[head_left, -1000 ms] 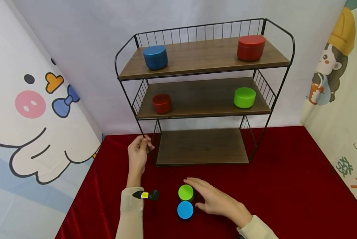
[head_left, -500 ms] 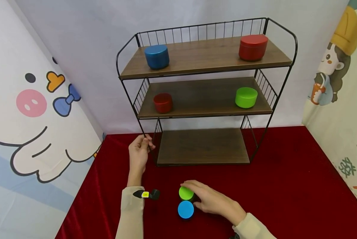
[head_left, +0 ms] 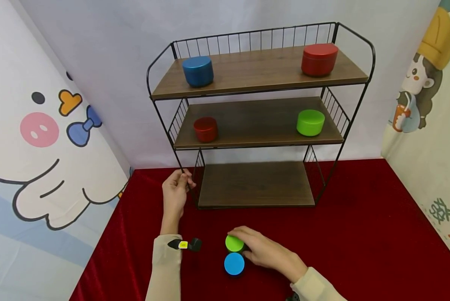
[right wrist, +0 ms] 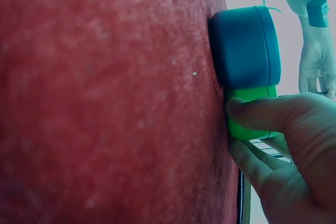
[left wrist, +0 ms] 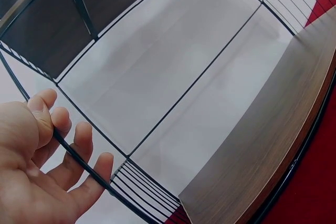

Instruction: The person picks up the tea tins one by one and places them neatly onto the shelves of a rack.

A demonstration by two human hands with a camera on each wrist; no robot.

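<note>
In the head view my left hand holds the front left upright of a black wire rack with wooden shelves. The left wrist view has its fingers curled round this thin black post. My right hand grips a small round green tin on the red cloth, thumb on the near side and fingers on the far side. Directly in front of the green tin stands a blue tin. The right wrist view shows the thumb across the green tin, right beside the blue tin.
On the top shelf stand a blue tin at left and a red tin at right. The middle shelf bears a smaller red tin and a green tin. Red cloth covers the table; printed curtains hang at both sides.
My right hand has moved slightly left and closed its thumb and fingers on the green tin. The left hand has stayed on the rack post.
</note>
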